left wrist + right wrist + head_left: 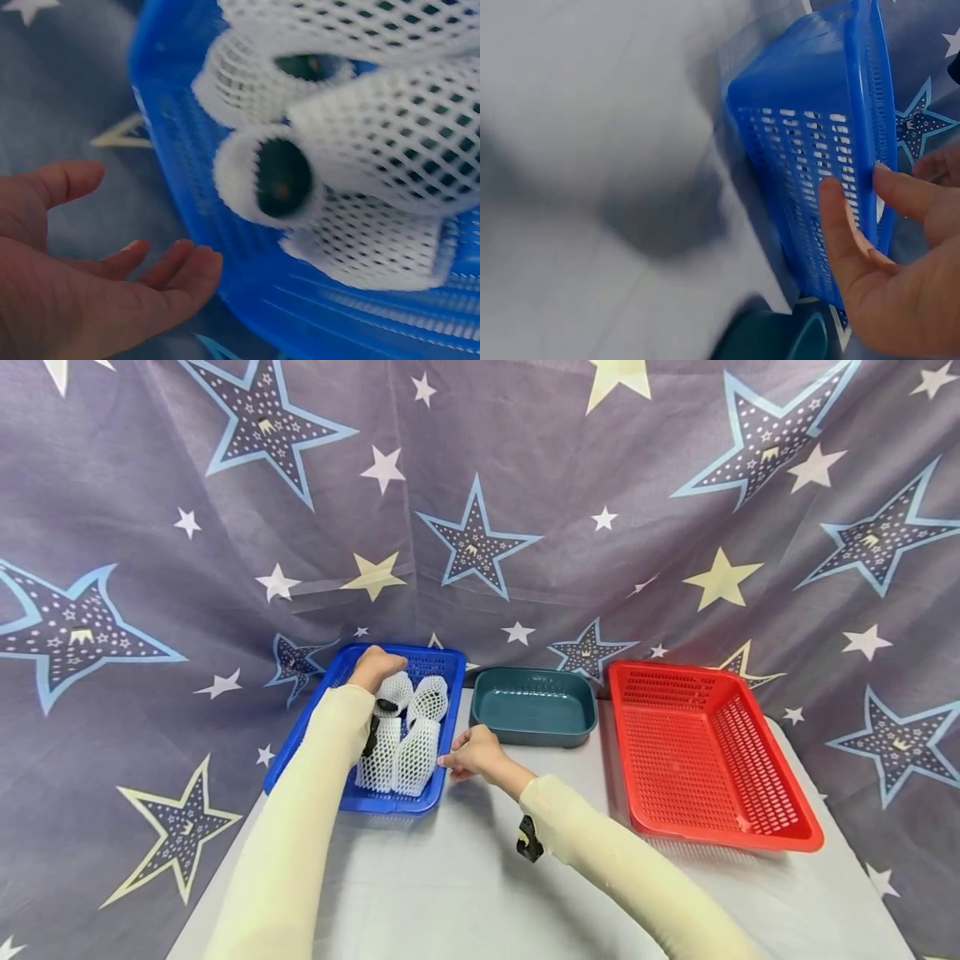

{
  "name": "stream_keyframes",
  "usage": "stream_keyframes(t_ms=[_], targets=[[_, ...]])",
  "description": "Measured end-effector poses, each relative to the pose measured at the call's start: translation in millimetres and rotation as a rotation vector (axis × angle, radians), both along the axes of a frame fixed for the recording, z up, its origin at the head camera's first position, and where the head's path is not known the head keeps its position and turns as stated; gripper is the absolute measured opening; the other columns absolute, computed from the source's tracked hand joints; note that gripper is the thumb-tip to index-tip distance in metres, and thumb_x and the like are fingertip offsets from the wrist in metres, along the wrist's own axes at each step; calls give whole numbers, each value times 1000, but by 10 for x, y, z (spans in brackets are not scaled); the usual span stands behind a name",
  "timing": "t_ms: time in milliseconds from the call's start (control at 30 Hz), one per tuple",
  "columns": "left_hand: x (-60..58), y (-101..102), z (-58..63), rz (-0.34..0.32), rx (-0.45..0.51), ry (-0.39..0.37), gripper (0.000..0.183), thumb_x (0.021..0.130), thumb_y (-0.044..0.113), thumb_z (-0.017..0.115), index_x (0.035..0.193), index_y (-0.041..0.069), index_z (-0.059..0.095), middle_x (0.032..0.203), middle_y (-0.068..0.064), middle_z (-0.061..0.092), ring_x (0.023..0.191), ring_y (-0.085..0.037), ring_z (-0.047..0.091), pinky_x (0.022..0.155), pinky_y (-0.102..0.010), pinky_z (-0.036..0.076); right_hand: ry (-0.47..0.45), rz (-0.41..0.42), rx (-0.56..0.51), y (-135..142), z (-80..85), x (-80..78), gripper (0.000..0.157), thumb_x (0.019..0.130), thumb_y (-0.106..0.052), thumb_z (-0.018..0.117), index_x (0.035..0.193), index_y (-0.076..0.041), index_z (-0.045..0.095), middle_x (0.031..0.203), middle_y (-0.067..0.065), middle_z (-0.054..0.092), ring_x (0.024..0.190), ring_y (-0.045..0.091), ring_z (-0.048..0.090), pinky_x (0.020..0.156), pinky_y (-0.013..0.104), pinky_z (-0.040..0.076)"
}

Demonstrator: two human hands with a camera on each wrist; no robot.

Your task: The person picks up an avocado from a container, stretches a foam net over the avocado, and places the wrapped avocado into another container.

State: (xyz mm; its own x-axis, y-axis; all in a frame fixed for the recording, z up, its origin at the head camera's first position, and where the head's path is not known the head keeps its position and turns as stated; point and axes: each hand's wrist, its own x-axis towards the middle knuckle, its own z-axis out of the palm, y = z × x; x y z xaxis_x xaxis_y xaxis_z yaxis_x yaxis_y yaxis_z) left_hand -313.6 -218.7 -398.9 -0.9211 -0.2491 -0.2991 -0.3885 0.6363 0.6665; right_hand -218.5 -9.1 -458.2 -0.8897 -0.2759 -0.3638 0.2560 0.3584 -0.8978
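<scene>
Several dark green, rounded items in white foam net sleeves (416, 756) lie in a blue plastic basket (405, 804). One sleeve's end (232, 176) shows a dark green tip with a brownish spot. My left hand (377, 667) is over the basket's far left rim; in the left wrist view its fingers are loosely bent, fingertips right at the rim, palm empty. My right hand (478, 753) is at the basket's right side. In the right wrist view it pinches the rim, one digit against the slotted outer wall (802, 150) and another over the edge.
A dark teal tub (534, 735) stands right of the blue basket, near the back of the pale table (450, 893). Farther right is a red slotted basket (675, 760). A star-printed curtain (480, 460) hangs close behind them.
</scene>
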Motion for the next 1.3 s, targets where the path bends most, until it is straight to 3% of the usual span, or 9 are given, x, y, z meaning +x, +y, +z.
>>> stream_keyframes(t_ms=[100, 233, 467, 600, 733, 867, 967, 1133, 1300], targets=[[26, 105, 50, -22, 58, 90, 69, 96, 23, 55, 155, -6, 31, 160, -26, 35, 148, -41, 34, 121, -48, 35, 97, 31, 35, 99, 58, -50, 39, 87, -6, 80, 116, 11, 60, 72, 10, 65, 73, 34, 74, 65, 35, 64], [55, 285, 126, -53, 107, 217, 70, 98, 23, 57, 158, 2, 28, 162, -23, 34, 148, -39, 35, 119, -51, 37, 237, 62, 27, 306, 200, -199, 36, 92, -14, 76, 119, 6, 63, 85, 18, 72, 67, 26, 72, 60, 31, 62], [236, 729, 350, -139, 180, 410, 69, 97, 26, 62, 158, 9, 34, 154, -21, 44, 141, -35, 44, 114, -51, 42, 538, 76, 53, 776, 624, -382, 42, 98, -22, 69, 134, -3, 61, 109, 20, 75, 97, 35, 72, 82, 38, 60], [419, 1004, 478, -207, 206, 505, 68, 98, 31, 64, 157, 13, 36, 153, -18, 46, 143, -34, 43, 117, -51, 39, 676, 59, 68, 1037, 857, -384, 51, 98, -24, 69, 144, -9, 56, 130, 20, 68, 116, 33, 68, 101, 48, 55], [586, 1205, 516, -273, 219, 602, 65, 99, 35, 64, 156, 18, 39, 152, -15, 47, 143, -33, 43, 117, -54, 38, 756, 24, 98, 1246, 995, -328, 60, 97, -31, 70, 152, -20, 49, 148, 13, 58, 136, 29, 56, 114, 52, 44], [731, 1336, 452, -333, 218, 651, 64, 99, 39, 63, 157, 23, 39, 155, -9, 47, 145, -28, 43, 118, -54, 38, 791, -17, 161, 1403, 1014, -232, 66, 97, -40, 69, 156, -33, 41, 159, -2, 46, 148, 21, 41, 121, 54, 35], [822, 1397, 346, -366, 210, 653, 64, 100, 42, 61, 158, 28, 37, 159, -3, 43, 148, -25, 39, 119, -55, 36, 802, -34, 191, 1483, 958, -164, 69, 97, -43, 67, 157, -38, 36, 163, -6, 39, 151, 21, 36, 122, 56, 32], [930, 1457, 108, -387, 194, 648, 65, 99, 43, 60, 158, 27, 37, 162, -1, 40, 150, -26, 36, 121, -55, 32, 807, -53, 198, 1536, 803, -67, 69, 98, -45, 65, 158, -41, 32, 164, -7, 36, 153, 22, 33, 123, 58, 29], [1003, 1508, -136, -411, 164, 611, 66, 100, 43, 57, 160, 24, 34, 166, -3, 33, 154, -29, 29, 124, -56, 27, 851, -53, 236, 1542, 599, -5, 71, 98, -43, 65, 160, -36, 31, 167, -3, 31, 155, 24, 28, 124, 59, 24]])
